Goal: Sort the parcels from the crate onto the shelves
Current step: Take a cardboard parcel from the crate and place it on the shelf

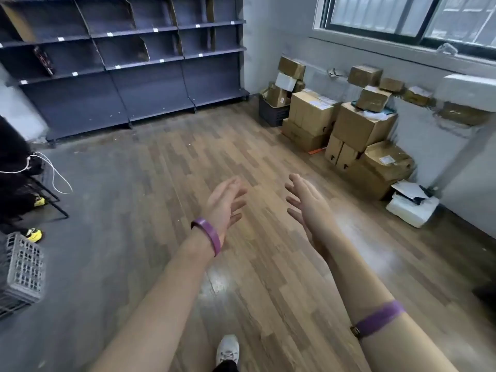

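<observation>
Head view, near to far. At 6 o'clock, a white shoe [227, 349] on the wood floor [166, 167] marks the person's stance. Above it, both forearms reach forward, each with a purple band [208, 238]. The left hand [224, 204] and right hand [306, 200] hang over bare floor near the centre, palms turned toward each other; the fingers [294, 181] are spread and released, grasping nothing.

At 9 o'clock, at the frame's edge, stands a grey lattice crate [22, 267]; its contents cannot be seen. Just beyond it a second person in dark clothes and yellow shoes [34, 234] is partly in view.

At 2 o'clock, well apart from the hands, cardboard parcels [362, 124] are stacked along the wall under the window [402, 17]; a dark crate [271, 112] at the stack's left end holds a few small parcels. At 11 o'clock the grey shelves [134, 63] stand almost empty, one dark item [44, 60] leaning on a left shelf.

Judged step: going to fetch a parcel. To do it well, close in on the dark crate, take one small parcel with both palms on opposite faces, and read its label before choosing a shelf.
</observation>
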`<state>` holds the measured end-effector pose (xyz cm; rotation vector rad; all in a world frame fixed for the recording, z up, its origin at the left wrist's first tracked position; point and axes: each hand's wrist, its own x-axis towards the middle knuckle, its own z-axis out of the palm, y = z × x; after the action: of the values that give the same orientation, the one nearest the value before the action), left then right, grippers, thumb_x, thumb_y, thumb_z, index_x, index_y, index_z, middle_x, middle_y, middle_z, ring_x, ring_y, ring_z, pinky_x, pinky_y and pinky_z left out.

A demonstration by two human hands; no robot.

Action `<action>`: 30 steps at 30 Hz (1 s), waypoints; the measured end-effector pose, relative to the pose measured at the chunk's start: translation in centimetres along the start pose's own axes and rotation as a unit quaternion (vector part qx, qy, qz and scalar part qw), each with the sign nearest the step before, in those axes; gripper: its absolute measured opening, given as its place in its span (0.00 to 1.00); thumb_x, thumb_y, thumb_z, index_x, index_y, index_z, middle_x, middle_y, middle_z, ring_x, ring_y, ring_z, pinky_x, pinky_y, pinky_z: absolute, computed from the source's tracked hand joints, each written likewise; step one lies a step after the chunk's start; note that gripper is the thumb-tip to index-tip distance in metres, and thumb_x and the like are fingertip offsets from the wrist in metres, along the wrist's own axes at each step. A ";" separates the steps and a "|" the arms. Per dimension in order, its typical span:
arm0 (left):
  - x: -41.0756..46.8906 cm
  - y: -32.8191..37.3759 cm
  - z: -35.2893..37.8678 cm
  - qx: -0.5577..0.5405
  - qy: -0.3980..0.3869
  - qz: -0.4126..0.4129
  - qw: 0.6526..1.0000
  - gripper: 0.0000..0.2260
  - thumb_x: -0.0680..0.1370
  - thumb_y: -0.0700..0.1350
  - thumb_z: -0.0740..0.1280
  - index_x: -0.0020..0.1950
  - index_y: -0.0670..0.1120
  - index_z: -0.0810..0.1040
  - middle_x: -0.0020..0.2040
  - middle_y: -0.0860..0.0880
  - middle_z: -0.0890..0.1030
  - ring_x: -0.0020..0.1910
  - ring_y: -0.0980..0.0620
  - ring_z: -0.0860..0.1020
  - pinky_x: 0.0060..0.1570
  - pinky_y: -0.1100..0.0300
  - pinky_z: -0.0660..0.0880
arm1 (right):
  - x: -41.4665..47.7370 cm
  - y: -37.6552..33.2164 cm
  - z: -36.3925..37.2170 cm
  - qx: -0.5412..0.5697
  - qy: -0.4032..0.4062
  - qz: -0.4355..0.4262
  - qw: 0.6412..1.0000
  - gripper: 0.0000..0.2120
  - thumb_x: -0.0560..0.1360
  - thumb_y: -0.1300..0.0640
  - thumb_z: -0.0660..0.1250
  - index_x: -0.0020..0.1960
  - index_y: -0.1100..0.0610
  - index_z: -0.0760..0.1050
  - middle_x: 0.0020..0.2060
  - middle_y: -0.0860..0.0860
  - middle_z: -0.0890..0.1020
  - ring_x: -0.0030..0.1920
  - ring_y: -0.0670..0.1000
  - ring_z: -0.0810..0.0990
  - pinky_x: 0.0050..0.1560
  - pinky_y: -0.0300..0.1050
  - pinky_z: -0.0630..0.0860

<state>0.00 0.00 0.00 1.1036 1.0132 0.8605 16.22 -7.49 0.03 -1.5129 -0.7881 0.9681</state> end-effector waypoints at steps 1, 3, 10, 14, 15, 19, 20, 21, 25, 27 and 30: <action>1.3 0.3 -0.1 -0.007 -0.003 0.001 1.000 0.10 0.80 0.54 0.62 0.59 0.57 0.76 0.58 0.51 0.81 0.55 0.50 0.79 0.51 0.55 0.73 | 1.3 -0.2 0.4 0.006 -0.003 0.001 1.000 0.27 0.79 0.36 0.55 0.73 0.47 0.64 0.69 0.45 0.71 0.66 0.49 0.72 0.67 0.51 0.71; 4.5 0.8 -0.5 -0.005 -0.009 -0.002 1.000 0.12 0.80 0.54 0.62 0.63 0.56 0.74 0.59 0.51 0.80 0.56 0.50 0.79 0.51 0.56 0.72 | 4.7 -0.2 1.2 0.004 -0.002 0.009 1.000 0.26 0.79 0.36 0.56 0.73 0.47 0.65 0.68 0.45 0.72 0.65 0.49 0.72 0.67 0.52 0.71; 18.4 4.7 -2.9 0.010 -0.018 -0.027 0.999 0.14 0.80 0.53 0.62 0.65 0.53 0.74 0.60 0.50 0.80 0.59 0.49 0.78 0.61 0.52 0.73 | 19.1 -2.7 6.9 0.001 0.021 0.028 0.999 0.26 0.79 0.37 0.56 0.73 0.48 0.65 0.68 0.46 0.72 0.64 0.50 0.73 0.67 0.53 0.71; 26.4 7.9 -3.6 0.017 -0.027 -0.028 0.999 0.16 0.80 0.53 0.61 0.67 0.52 0.72 0.60 0.50 0.80 0.58 0.50 0.78 0.62 0.51 0.73 | 26.3 -4.7 9.9 -0.001 0.026 0.010 1.000 0.26 0.79 0.38 0.56 0.73 0.48 0.65 0.69 0.45 0.72 0.66 0.49 0.72 0.67 0.53 0.70; 28.1 8.6 -3.7 0.018 -0.026 -0.030 0.999 0.17 0.80 0.53 0.61 0.68 0.52 0.72 0.60 0.50 0.80 0.58 0.50 0.78 0.62 0.51 0.73 | 27.9 -5.1 10.3 -0.004 0.031 0.012 0.999 0.26 0.79 0.37 0.55 0.73 0.48 0.65 0.69 0.46 0.72 0.66 0.49 0.72 0.68 0.53 0.70; 33.8 10.8 -3.1 0.016 -0.040 -0.026 0.999 0.17 0.81 0.53 0.60 0.69 0.51 0.71 0.62 0.50 0.79 0.60 0.50 0.78 0.64 0.50 0.72 | 33.8 -6.8 10.7 0.004 0.038 0.021 0.999 0.26 0.80 0.38 0.55 0.74 0.48 0.65 0.68 0.46 0.72 0.65 0.51 0.72 0.68 0.53 0.70; 35.1 11.2 -2.8 0.016 -0.042 -0.028 0.999 0.17 0.81 0.52 0.60 0.69 0.51 0.71 0.62 0.49 0.78 0.60 0.50 0.77 0.64 0.50 0.71 | 35.1 -7.2 10.7 0.009 0.039 0.022 0.999 0.26 0.80 0.39 0.55 0.74 0.49 0.65 0.68 0.46 0.72 0.65 0.51 0.72 0.68 0.53 0.70; 36.5 11.5 -2.5 0.015 -0.041 -0.029 0.999 0.16 0.81 0.52 0.59 0.69 0.51 0.71 0.62 0.49 0.78 0.60 0.50 0.77 0.64 0.50 0.71 | 36.5 -7.4 10.5 0.013 0.039 0.021 0.999 0.26 0.80 0.39 0.56 0.74 0.48 0.65 0.68 0.46 0.72 0.65 0.50 0.72 0.68 0.53 0.70; 42.5 12.3 -1.0 0.025 -0.036 -0.040 0.998 0.16 0.82 0.52 0.59 0.69 0.52 0.71 0.60 0.51 0.79 0.59 0.50 0.78 0.63 0.51 0.72 | 42.8 -7.8 9.7 0.014 0.033 0.018 0.999 0.25 0.80 0.38 0.56 0.74 0.48 0.65 0.68 0.45 0.72 0.64 0.48 0.73 0.68 0.52 0.70; 45.7 12.6 -0.1 0.029 -0.039 -0.040 0.998 0.17 0.82 0.52 0.58 0.70 0.51 0.70 0.61 0.50 0.79 0.59 0.50 0.78 0.65 0.49 0.71 | 46.5 -7.9 9.3 0.018 0.030 0.017 0.999 0.25 0.80 0.38 0.56 0.74 0.47 0.65 0.68 0.45 0.72 0.64 0.48 0.73 0.67 0.52 0.70; 51.3 13.6 1.6 0.040 -0.028 -0.035 0.998 0.16 0.82 0.52 0.58 0.69 0.51 0.70 0.62 0.50 0.78 0.60 0.49 0.77 0.65 0.48 0.71 | 52.9 -8.6 8.6 0.014 0.019 0.011 1.000 0.26 0.79 0.37 0.55 0.74 0.47 0.65 0.68 0.45 0.72 0.65 0.49 0.72 0.68 0.53 0.70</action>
<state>16.92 50.31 2.52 1.1470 1.0413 0.7339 32.05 44.47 -0.06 -1.5146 -0.7295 0.9601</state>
